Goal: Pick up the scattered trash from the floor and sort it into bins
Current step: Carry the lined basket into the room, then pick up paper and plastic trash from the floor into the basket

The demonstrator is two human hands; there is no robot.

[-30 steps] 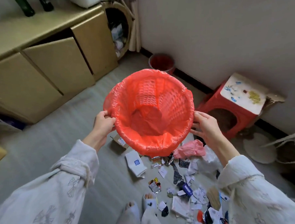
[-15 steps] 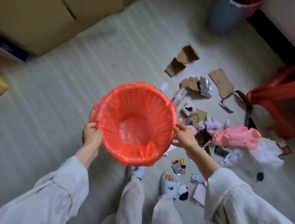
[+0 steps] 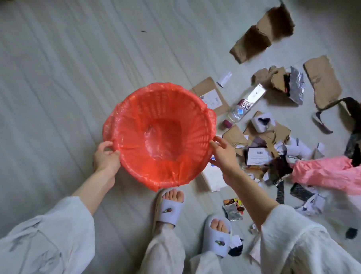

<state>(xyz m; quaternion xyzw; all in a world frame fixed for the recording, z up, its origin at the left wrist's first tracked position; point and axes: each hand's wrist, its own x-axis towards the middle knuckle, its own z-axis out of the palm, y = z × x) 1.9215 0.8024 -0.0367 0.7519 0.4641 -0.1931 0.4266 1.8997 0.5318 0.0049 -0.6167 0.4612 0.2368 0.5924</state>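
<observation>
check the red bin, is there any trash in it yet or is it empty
Empty. Inside the red bin only the red plastic liner shows down to the bottom; the trash, like the soda bottle, lies on the floor.

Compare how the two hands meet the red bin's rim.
The left hand has fingers curled around the red bin rim, gripping it; the right hand has fingers spread, only touching the rim. The left sits at the near-left edge, the right at the right edge. Both are bare.

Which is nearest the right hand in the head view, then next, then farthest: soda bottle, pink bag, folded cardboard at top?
From the right hand:
1. Soda bottle, just beyond it, beside the bin.
2. Pink bag, out to the right.
3. Folded cardboard, far top right.
</observation>
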